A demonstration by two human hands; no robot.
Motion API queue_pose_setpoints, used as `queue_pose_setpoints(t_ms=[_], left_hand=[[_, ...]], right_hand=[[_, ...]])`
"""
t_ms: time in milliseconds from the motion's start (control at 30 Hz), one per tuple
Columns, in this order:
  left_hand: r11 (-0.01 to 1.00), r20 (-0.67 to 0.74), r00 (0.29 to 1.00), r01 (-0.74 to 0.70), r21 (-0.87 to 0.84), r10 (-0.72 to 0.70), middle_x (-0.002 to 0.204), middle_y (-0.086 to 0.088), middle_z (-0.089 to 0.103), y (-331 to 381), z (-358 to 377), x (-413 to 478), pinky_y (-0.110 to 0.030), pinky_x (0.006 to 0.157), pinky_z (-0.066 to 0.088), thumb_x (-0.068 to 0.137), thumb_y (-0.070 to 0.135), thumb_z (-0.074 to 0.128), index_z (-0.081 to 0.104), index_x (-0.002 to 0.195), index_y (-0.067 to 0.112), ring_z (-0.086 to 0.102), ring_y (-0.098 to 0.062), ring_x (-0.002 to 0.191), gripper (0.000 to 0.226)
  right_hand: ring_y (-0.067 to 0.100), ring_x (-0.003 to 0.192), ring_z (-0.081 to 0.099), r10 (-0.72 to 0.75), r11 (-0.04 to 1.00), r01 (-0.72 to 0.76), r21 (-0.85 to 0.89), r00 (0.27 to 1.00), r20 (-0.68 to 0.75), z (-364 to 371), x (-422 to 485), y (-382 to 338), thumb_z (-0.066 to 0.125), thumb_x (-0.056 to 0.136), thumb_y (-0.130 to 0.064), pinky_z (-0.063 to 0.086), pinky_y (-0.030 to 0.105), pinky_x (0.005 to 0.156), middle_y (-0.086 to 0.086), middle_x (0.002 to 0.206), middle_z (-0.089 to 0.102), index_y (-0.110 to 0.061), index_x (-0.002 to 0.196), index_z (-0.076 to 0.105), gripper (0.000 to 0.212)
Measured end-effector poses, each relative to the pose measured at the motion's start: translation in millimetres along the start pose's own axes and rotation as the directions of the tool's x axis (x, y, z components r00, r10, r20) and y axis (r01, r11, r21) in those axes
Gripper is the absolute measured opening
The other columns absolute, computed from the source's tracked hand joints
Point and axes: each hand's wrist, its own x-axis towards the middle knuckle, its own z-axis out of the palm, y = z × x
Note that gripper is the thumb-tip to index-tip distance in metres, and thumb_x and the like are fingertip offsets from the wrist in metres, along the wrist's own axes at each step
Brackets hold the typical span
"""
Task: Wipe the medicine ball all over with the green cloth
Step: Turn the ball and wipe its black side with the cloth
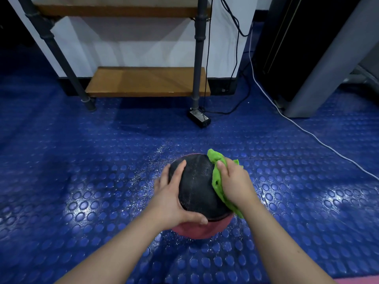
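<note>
The ball [196, 185] sits on the blue studded floor [82, 201], sandwiched between both hands. My guess at the main risk: the floor is speckled with droplets (looks slick), so a hard shove from the cloth side could roll the ball out from under the bracing hand.

The left hand [174, 193] has its grip spread wide and cupped round the ball's left side, thumb hooked over the near edge. The right hand [233, 183] has its grip curled over the bunched green cloth [217, 181], pressing it onto the ball's right side.

The shelf [147, 83] and cables [242, 95] are well apart, further back.
</note>
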Motion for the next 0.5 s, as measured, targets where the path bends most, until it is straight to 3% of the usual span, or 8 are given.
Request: queue_pose_setpoints(t_ms=[67,133,167,267,367,500], left_hand=[[0.998,0.029,0.999,-0.031,0.048,0.03,0.158,0.014,-0.021,1,-1,2,-0.049,0.121,0.017,0.036,0.063,0.091,-0.014,0.143,0.061,-0.007,-0.026,0.149,0.15],[0.996,0.045,0.998,-0.048,0.072,0.045,0.158,0.013,-0.02,1,-2,6,-0.049,0.122,0.017,0.036,0.062,0.092,-0.014,0.143,0.061,-0.007,-0.028,0.149,0.151],[0.996,0.046,0.998,-0.051,0.074,0.048,0.159,0.012,-0.019,2,-3,7,-0.049,0.122,0.017,0.036,0.061,0.092,-0.013,0.144,0.06,-0.006,-0.029,0.15,0.151],[0.996,0.033,0.998,-0.057,0.065,0.055,0.161,0.006,-0.016,2,-5,9,-0.049,0.121,0.019,0.04,0.057,0.092,-0.011,0.146,0.058,-0.001,-0.032,0.15,0.148],[0.995,0.034,0.998,-0.059,0.078,0.056,0.162,0.006,-0.018,1,-4,10,-0.05,0.122,0.016,0.036,0.062,0.091,-0.013,0.145,0.059,-0.004,-0.034,0.15,0.151],[0.993,0.041,0.997,-0.071,0.096,0.067,0.16,0.009,-0.02,2,-5,8,-0.049,0.122,0.014,0.038,0.062,0.092,-0.012,0.147,0.056,-0.007,-0.03,0.15,0.151]], right_hand=[[0.013,0.11,0.049,-0.134,0.991,0.134,0.003,0.99,-0.032,3,-17,-2,0.037,0.103,-0.029,0.033,0.023,0.086,-0.009,0.113,0.059,-0.026,0.133,0.054,0.035],[0.009,0.136,0.035,-0.249,0.969,0.249,-0.007,0.967,-0.064,11,-33,-1,0.037,0.103,-0.029,0.02,0.017,0.109,-0.007,0.143,0.047,-0.027,0.139,0.049,0.038],[0.007,0.141,0.027,-0.301,0.954,0.299,-0.034,0.952,-0.058,16,-39,0,0.036,0.102,-0.032,0.014,0.019,0.114,-0.008,0.149,0.039,-0.027,0.14,0.048,0.039],[0.006,0.144,0.017,-0.395,0.907,0.394,-0.15,0.918,0.026,29,-47,5,0.026,0.097,-0.045,0.011,0.031,0.119,-0.011,0.152,0.028,-0.026,0.142,0.044,0.052],[0.018,0.143,0.028,-0.405,0.889,0.393,-0.235,0.914,-0.003,30,-30,6,0.025,0.095,-0.045,0.021,0.04,0.118,0.001,0.151,0.037,-0.02,0.141,0.046,0.057],[0.024,0.132,0.045,-0.193,0.975,0.195,-0.108,0.981,0.03,10,4,-5,0.036,0.103,-0.035,0.032,0.032,0.107,0.008,0.138,0.055,-0.015,0.136,0.053,0.042]])
